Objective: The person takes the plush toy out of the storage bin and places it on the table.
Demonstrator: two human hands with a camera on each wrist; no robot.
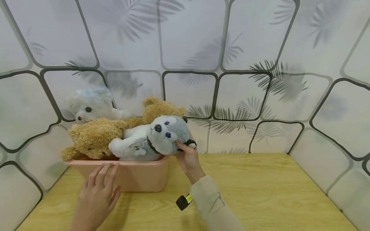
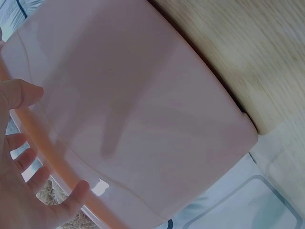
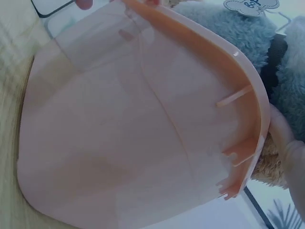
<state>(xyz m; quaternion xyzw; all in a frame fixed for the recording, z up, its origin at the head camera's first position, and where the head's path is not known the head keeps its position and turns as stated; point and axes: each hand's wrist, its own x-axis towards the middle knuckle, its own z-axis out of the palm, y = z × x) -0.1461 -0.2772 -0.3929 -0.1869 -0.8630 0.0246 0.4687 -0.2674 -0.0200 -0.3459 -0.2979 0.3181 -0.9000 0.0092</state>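
A grey-and-white plush dog with a dark collar and a bone-shaped tag lies across the right end of a pink plastic bin. My right hand grips the dog's head from the right side, thumb over the ear; its other fingers are mostly hidden behind the head. The fingers of my left hand touch the bin's front rim and hold nothing. In the left wrist view, that hand's fingers are spread at the rim.
Piled in the bin are a curly brown teddy bear, a white plush dog behind it and another brown plush. A small black object with a yellow patch shows beside the right sleeve. Patterned walls surround the wooden table.
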